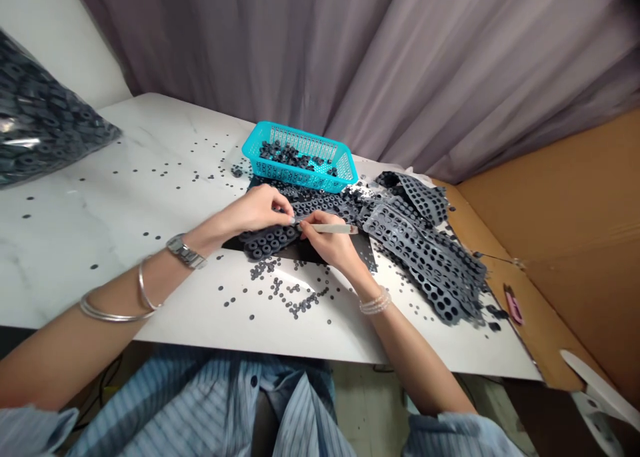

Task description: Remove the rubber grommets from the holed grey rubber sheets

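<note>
A dark rubber sheet [267, 242] studded with ring-shaped washers lies on the white table [100, 203]. My left hand [260, 207] rests on the sheet's upper edge with its fingers curled, pressing it down. My right hand [330, 243] is closed around a thin pale tool [335, 229] whose tip meets the sheet next to my left fingertips. Several loose black rings [295, 300] lie scattered in front of the sheet.
A turquoise basket [345, 170] with rings in it stands behind my hands. A heap of punched-out rubber sheets [430, 257] lies on the right. A clear bag of rings [35, 117] sits far left. A cardboard box [575, 230] stands at right, with a pink cutter [513, 305].
</note>
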### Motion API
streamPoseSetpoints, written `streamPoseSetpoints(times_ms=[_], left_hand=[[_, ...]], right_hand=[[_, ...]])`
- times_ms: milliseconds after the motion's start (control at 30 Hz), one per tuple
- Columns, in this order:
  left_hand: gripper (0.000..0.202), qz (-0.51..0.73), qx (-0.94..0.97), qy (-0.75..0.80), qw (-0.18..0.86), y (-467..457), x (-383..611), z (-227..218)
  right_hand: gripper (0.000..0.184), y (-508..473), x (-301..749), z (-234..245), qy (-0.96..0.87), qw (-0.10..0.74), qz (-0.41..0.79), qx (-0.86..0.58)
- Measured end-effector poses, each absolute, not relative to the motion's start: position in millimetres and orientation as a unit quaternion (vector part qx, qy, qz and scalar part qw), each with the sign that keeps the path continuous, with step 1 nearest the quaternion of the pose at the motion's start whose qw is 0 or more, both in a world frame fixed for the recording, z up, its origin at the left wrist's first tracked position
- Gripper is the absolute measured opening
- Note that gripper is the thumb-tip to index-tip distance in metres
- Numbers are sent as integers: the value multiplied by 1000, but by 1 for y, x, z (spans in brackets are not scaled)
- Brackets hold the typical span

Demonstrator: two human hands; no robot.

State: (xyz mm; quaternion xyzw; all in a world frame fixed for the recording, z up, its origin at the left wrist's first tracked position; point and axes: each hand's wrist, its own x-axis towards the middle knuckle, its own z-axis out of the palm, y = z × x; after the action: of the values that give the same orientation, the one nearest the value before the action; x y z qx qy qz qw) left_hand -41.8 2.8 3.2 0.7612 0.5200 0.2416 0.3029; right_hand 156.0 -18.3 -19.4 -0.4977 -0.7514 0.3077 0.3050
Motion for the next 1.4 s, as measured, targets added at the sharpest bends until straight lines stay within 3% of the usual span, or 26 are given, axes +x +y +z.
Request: streamPoseSetpoints(times_ms=[133, 333, 600, 733, 833, 967, 1067, 1167, 1400], left_hand=[[30, 343, 633, 534, 445, 11, -54, 7], [28, 354, 507, 475, 626, 23, -56, -10], [14, 367, 453, 421, 695, 20, -55, -5], [2, 383, 418, 424, 706, 20, -54, -3], [9, 412, 382, 415, 716, 21, -57, -2], [7, 427, 388, 436, 691, 23, -62, -2], [19, 396, 445, 475, 648, 22, -59, -1], [30, 313, 552, 517, 575, 15, -52, 3], [23, 157, 797, 518, 268, -10, -44, 13]], right_hand=[[23, -15, 160, -24, -734, 327, 338, -490], [24, -21, 162, -20, -717, 391, 308, -488], [21, -49, 145, -17, -814, 289, 313, -394], [20, -49, 139, -23, -812, 283, 319, -398], [20, -48, 136, -24, -794, 307, 333, -406], [25, -40, 142, -19, -717, 399, 381, -426], [28, -30, 153, -19, -640, 436, 445, -450], [27, -23, 161, -22, -636, 398, 464, -472], [23, -27, 156, -19, -700, 334, 408, -481]])
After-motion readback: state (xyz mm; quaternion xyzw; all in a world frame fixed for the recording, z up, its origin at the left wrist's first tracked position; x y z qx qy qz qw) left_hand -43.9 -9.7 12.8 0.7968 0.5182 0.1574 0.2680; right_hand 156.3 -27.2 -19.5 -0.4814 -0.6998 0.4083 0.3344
